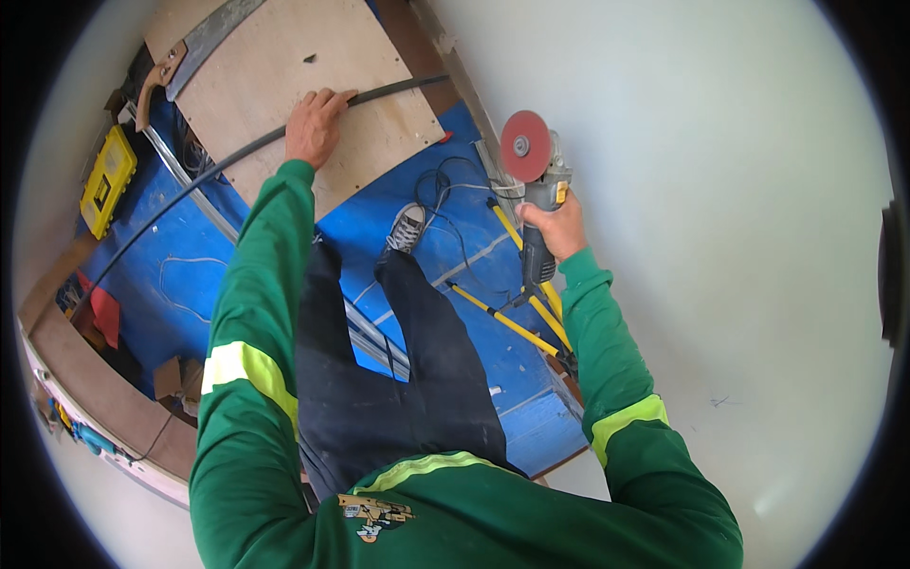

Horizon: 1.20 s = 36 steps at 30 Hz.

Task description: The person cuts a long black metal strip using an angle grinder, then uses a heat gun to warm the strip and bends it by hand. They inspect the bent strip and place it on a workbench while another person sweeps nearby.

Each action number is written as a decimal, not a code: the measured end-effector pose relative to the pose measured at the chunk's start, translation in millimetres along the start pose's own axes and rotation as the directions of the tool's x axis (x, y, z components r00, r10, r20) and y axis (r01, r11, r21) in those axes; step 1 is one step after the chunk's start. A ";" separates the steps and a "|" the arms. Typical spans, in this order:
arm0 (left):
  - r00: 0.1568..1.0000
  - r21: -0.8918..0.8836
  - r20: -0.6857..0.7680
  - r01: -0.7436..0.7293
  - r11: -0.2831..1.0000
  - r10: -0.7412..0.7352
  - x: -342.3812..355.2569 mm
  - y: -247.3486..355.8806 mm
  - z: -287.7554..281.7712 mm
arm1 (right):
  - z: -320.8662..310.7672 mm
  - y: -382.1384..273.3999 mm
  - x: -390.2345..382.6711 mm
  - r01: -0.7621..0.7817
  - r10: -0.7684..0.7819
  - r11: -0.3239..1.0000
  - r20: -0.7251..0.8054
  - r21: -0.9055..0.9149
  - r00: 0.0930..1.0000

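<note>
The person in the green long-sleeved top with yellow reflective bands has the right hand (559,226) wrapped tight around the grey body of an angle grinder with a round red disc (536,166), the disc held up close to the pale wall (720,190) and facing the viewer. The left hand (315,123) reaches forward, fingers curled over a thin black curved rod (190,185) where it crosses a light brown plywood sheet (294,85); the rod runs from the upper right of that sheet down to the left across the blue floor covering (190,275). A hand saw with a brown wooden handle (180,62) lies at the sheet's far left corner. Left of it sits a flat yellow rectangular case (107,180) with a black patch on its lid. A black cable (445,190) loops over the blue surface near a grey laced sneaker (406,228), and yellow-and-black poles (517,313) lie along the wall under the grinder. A small brown cardboard box (175,379) sits low on the left.
</note>
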<state>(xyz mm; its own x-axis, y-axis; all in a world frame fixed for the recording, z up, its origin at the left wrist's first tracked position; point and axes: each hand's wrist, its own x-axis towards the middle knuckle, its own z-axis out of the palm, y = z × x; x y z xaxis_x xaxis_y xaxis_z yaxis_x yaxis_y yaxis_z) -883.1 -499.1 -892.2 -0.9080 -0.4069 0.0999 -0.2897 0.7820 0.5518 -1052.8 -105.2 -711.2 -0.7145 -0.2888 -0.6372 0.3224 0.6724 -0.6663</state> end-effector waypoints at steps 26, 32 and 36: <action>0.989 0.183 -0.131 0.093 0.979 -0.069 -47.5 40.9 19.2 | 3.6 -27.9 82.8 0.180 -0.126 0.929 0.183 -0.322 0.975; 0.995 0.179 -0.060 0.092 0.980 -0.082 -59.3 38.2 15.6 | 19.0 -22.4 72.5 0.040 -0.028 0.994 0.109 -0.105 0.994; 0.997 0.176 -0.076 0.046 0.983 -0.033 -64.7 33.1 13.1 | 18.3 -16.6 67.4 0.081 -0.074 0.995 0.112 -0.059 0.991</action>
<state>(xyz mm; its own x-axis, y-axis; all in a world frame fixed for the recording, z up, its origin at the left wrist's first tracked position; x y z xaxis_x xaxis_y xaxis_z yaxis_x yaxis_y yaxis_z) -837.9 -440.7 -891.2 -0.8721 -0.4676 0.1444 -0.3801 0.8331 0.4019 -1094.9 -148.3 -750.2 -0.6622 -0.4125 -0.6255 0.2264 0.6856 -0.6919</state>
